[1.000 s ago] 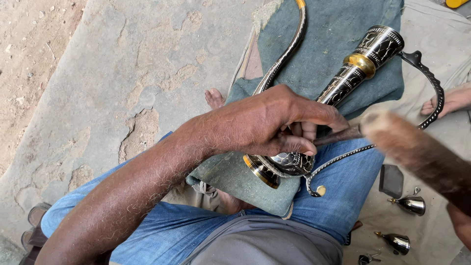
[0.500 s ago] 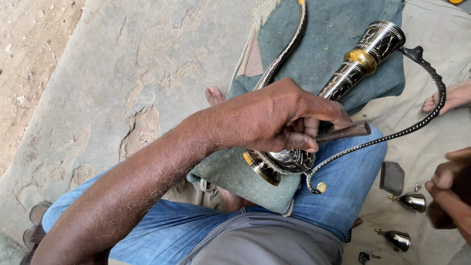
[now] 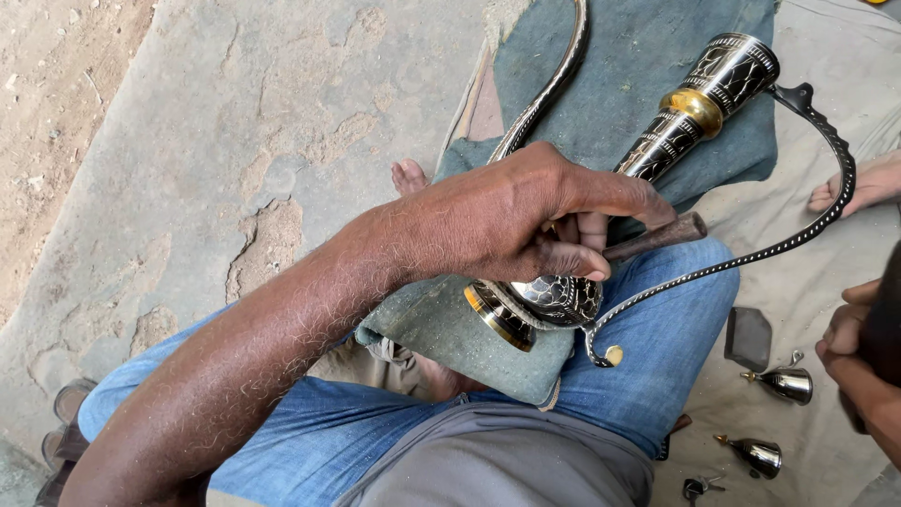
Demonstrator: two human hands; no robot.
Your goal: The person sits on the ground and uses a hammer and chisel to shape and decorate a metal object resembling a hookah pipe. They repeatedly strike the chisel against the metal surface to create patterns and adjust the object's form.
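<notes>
The left hand is curled around a thin dark tool. The fingers press the tool down on the round belly of a black and silver metal vase. The tip of the tool is hidden under the hand, so I cannot tell just where it touches. The far end of the tool sticks out to the right of the hand.

The right hand is at the right edge, well apart from the vase. It is closed around something dark, but that thing is blurry and cut off, so I cannot tell what it is.

The vase lies on its side across the person's lap. Its wide foot with a gold rim points at the person. Its long neck points up and away, with a gold ring near the top. A thin curved handle with small dots loops from the top of the neck down to the belly and ends in a little gold ball. The vase rests on a green cloth pad that lies over the blue jeans.

More green cloth is spread on the ground past the knees, and a long curved metal rod lies on it. Bare toes peek out beside the pad. Another foot shows at the right.

On the pale sheet by the right leg lie two small shiny bells, a flat dark piece and some keys. The ground on the left is grey stone.
</notes>
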